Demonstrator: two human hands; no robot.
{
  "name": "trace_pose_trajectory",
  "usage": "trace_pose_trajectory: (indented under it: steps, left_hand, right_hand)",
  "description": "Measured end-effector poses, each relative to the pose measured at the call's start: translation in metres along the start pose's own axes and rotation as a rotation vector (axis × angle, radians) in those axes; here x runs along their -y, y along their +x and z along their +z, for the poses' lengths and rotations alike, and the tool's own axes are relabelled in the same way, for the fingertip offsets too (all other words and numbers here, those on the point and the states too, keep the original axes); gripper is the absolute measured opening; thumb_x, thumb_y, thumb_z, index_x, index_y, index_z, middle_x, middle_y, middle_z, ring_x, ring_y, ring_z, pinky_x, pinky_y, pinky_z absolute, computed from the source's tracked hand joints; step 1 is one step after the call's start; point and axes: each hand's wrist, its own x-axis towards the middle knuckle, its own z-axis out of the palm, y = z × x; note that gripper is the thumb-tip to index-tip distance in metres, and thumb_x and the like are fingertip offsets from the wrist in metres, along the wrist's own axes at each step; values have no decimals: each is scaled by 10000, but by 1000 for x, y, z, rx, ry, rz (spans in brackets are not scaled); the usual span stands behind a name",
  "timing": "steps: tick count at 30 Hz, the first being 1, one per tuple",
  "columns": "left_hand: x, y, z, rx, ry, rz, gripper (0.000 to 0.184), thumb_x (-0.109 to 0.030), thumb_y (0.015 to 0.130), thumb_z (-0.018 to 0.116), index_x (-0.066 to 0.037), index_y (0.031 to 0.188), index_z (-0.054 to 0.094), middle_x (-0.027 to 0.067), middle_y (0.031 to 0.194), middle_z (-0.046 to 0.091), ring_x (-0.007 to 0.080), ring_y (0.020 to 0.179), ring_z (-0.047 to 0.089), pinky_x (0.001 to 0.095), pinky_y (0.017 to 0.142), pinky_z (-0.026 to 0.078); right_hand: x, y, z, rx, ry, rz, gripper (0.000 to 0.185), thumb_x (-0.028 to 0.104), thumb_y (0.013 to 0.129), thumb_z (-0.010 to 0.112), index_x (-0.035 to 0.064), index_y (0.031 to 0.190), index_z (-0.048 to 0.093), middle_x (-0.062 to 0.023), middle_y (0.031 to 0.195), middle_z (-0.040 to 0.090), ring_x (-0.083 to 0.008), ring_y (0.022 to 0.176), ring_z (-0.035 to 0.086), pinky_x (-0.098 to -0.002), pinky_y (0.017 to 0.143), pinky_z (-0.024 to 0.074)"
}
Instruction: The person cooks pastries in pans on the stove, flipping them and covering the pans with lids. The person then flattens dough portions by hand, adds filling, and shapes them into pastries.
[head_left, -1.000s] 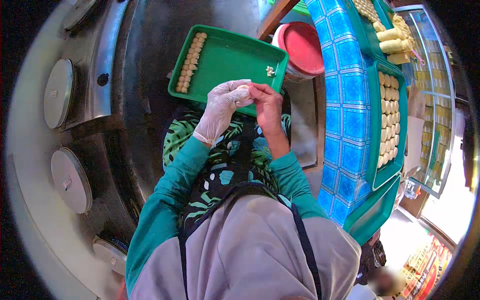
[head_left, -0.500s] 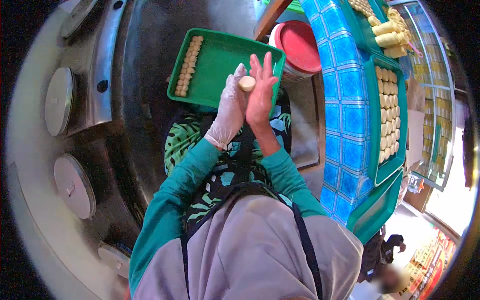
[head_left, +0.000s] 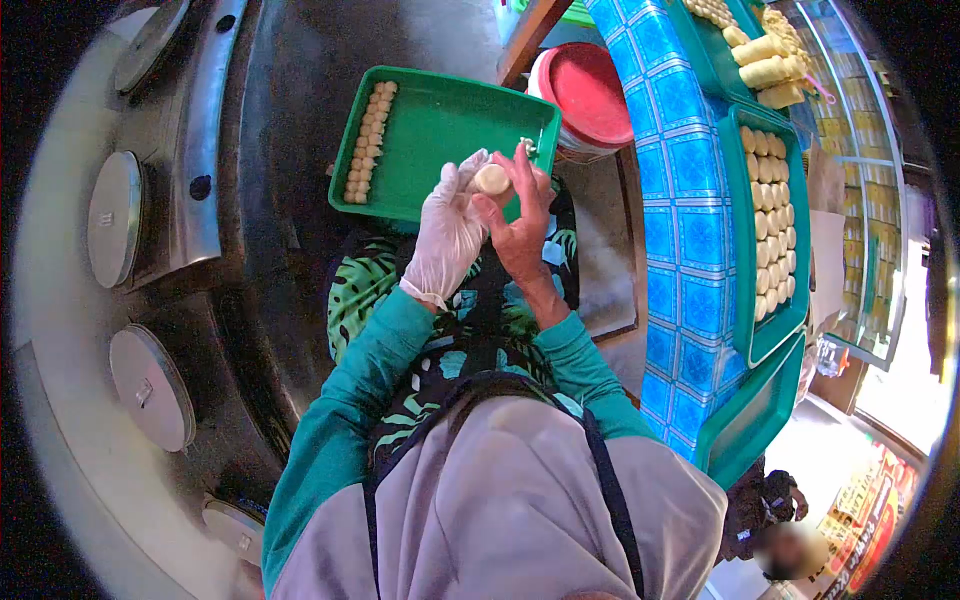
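A pale round piece of dough [head_left: 491, 179], flat on top, sits between my two hands. My left hand [head_left: 447, 232], in a thin white glove, is cupped around its left side with the fingers curled behind it. My bare right hand [head_left: 521, 228] closes on it from the right, thumb and fingers against its edge. Below the hands a green tray [head_left: 440, 115] rests near my lap. Small dough balls [head_left: 371, 140] stand in a double row along its left side. A small pale crumbly bit [head_left: 528, 147] shows at its right end, beyond my right fingers.
To the right, a table with a blue checked cloth [head_left: 690, 240] bears a green tray [head_left: 745, 300] of round dough pieces [head_left: 770, 225] and another with pale rolls [head_left: 765, 62]. A bucket with a red lid [head_left: 590, 95] stands behind. Round lids [head_left: 115, 220] line the left; a person [head_left: 765, 510] is lower right.
My hands have gone from flat palms pressing the dough to fingers curled around it. The right fingers have folded in from pointing up. The whole view has shifted slightly.
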Motion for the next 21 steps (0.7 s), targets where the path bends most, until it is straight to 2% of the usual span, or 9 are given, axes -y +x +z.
trace_pose_trajectory:
  steps: [5,7,10,11,15,17,18,19,21]
  left_hand:
    - [7,-3,4,-24,137,-36,537,-388,1013,419,61,1307,440,171,1276,549,282,1160,556,399,1011,466]
    - [7,-2,-2,-20,174,-67,537,-407,1013,410,51,1289,454,163,1247,561,285,1125,572,412,992,481]
    - [4,0,-6,-87,133,-135,600,-455,1013,361,60,1312,440,219,1329,513,311,1204,537,404,1039,438]
    - [6,-1,-3,-14,114,-163,623,-479,1009,349,59,1314,430,228,1333,507,315,1202,538,410,1034,441]
    - [9,3,0,46,73,-209,662,-535,1000,315,56,1280,419,249,1315,509,329,1182,550,432,1017,454]
    - [5,0,1,-12,157,-181,651,-549,994,321,33,1266,425,237,1302,518,330,1170,555,425,1012,459]
    - [4,1,3,-55,235,-153,640,-562,988,327,11,1253,431,225,1288,527,331,1159,561,418,1008,465]
    - [7,4,4,-55,236,-150,640,-562,988,327,11,1253,431,225,1288,527,331,1159,561,418,1008,465]
    - [16,9,5,-307,283,-65,594,-577,980,340,-37,1191,471,183,1272,536,326,1127,577,394,992,477]
  right_hand:
    - [-12,1,-1,-18,4,37,751,200,780,733,13,1422,392,-66,1166,648,-267,1126,517,-405,1019,309]
    - [-14,5,-8,41,123,31,745,134,765,751,29,1420,412,-126,1176,651,-250,1072,578,-383,992,401]
    - [-13,6,-15,192,83,-12,738,72,748,741,26,1413,423,-109,1125,676,-235,1079,581,-385,998,406]
    - [-12,4,-14,189,80,-8,738,72,748,741,26,1413,423,-109,1125,676,-235,1079,581,-385,998,406]
    - [-10,4,-13,181,230,189,760,16,720,718,27,1416,412,-92,1110,682,-242,1044,597,-358,968,430]
    - [-3,7,-18,221,130,61,762,-18,720,685,26,1424,398,-86,1105,684,-227,1041,593,-362,982,422]
    - [1,5,-21,323,162,58,740,24,773,628,29,1457,348,-128,1244,621,-231,1143,555,-373,1045,374]
    - [4,0,-19,324,164,56,740,24,773,628,29,1457,348,-128,1244,621,-231,1143,555,-373,1045,374]
    - [10,-11,-11,331,428,116,757,71,801,573,42,1497,276,-179,1402,485,-258,1272,472,-388,1106,298]
